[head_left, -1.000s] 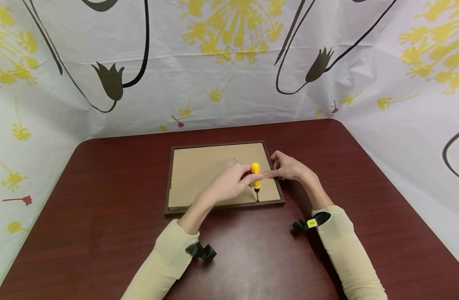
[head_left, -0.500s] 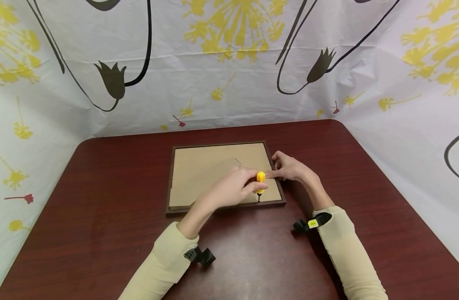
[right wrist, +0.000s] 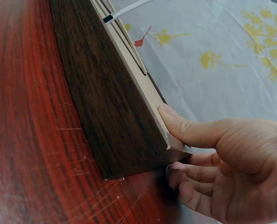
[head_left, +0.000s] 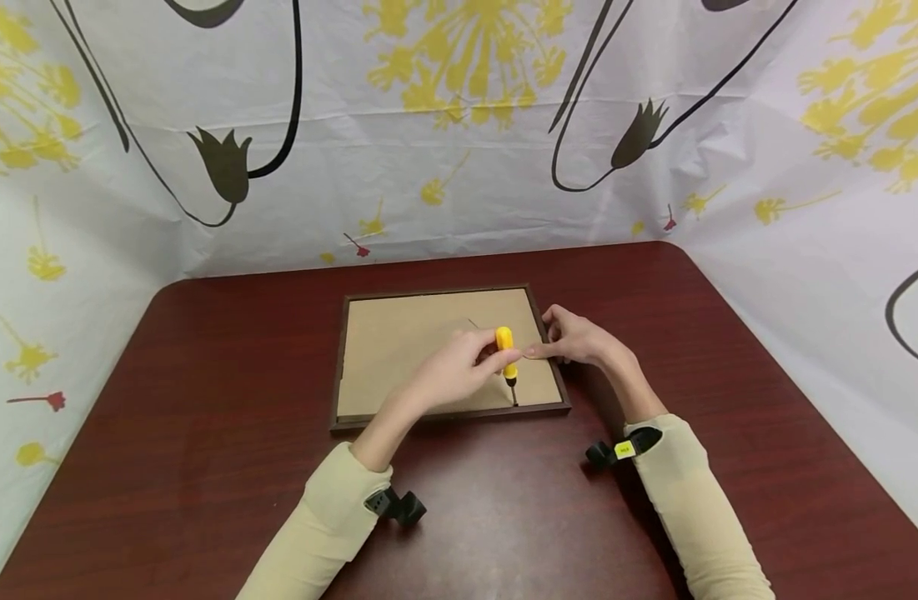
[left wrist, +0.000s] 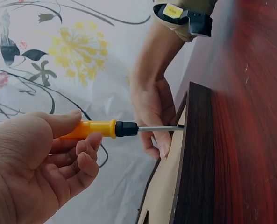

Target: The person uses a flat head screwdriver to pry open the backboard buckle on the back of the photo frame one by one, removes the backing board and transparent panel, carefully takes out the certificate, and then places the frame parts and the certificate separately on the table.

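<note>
A picture frame (head_left: 449,414) lies back side up, its tan backing board (head_left: 398,350) framed by dark wood-look edges. My left hand (head_left: 451,367) pinches a screwdriver's yellow handle (left wrist: 96,129) between thumb and fingers. The screwdriver's metal shaft (left wrist: 157,128) runs from a black collar to a small dark tab (left wrist: 181,126) at the board's near edge. In the head view, its handle leans slightly left. My right hand (head_left: 579,335) grips the frame's right side. Its thumb (right wrist: 175,122) presses on the backing board, while the other fingers curl against the outer side.
The dark red wooden table (head_left: 226,358) extends on all sides of the frame. A white cloth (head_left: 459,208) with yellow and dark plant prints hangs behind and beside it. Black cameras sit on the left wrist (head_left: 396,505) and right wrist (head_left: 622,448).
My left hand lowered and tilted the screwdriver half a second ago, then raised the handle back up and leftward, the tip staying near the same spot. My right hand keeps its place.
</note>
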`<state>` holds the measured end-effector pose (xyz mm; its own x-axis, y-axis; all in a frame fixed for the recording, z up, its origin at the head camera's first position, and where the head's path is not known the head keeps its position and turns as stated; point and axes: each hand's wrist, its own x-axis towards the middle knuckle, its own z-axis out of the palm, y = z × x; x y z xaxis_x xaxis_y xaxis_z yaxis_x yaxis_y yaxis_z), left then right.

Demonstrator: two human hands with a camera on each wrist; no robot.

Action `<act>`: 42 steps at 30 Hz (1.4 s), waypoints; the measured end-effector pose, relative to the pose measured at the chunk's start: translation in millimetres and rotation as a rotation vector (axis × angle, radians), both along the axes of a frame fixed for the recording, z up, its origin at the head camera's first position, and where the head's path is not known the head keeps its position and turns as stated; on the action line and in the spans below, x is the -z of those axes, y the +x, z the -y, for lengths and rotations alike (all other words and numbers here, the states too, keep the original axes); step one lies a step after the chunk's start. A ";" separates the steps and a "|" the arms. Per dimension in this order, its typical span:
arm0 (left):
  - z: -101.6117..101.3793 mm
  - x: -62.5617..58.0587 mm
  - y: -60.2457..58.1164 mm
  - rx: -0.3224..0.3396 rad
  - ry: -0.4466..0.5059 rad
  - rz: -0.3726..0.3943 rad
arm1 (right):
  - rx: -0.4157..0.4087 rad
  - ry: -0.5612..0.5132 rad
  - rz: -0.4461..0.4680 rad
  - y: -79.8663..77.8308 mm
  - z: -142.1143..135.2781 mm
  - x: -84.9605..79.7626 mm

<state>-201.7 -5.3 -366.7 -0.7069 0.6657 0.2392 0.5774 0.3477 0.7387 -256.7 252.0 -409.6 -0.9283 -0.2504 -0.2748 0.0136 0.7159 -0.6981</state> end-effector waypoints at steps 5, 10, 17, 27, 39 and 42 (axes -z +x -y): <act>3.1 2.6 -4.3 -0.050 0.037 0.037 | 0.006 0.005 0.002 -0.2 0.3 1.6; 7.5 0.9 -7.7 -0.074 0.101 0.107 | 0.005 0.009 -0.006 -0.1 0.7 1.9; 20.7 -5.6 -11.4 -0.134 0.229 0.103 | 0.006 -0.002 -0.011 0.4 -0.9 1.3; 44.5 -9.6 -10.9 -0.200 0.249 0.136 | -0.015 0.005 -0.013 1.0 -1.7 2.1; 92.9 2.5 -13.5 -0.305 0.226 0.137 | -0.013 0.016 -0.007 1.3 -0.2 0.6; 102.3 3.9 -13.9 -0.349 0.235 0.140 | -0.013 0.013 -0.014 1.1 -1.0 0.8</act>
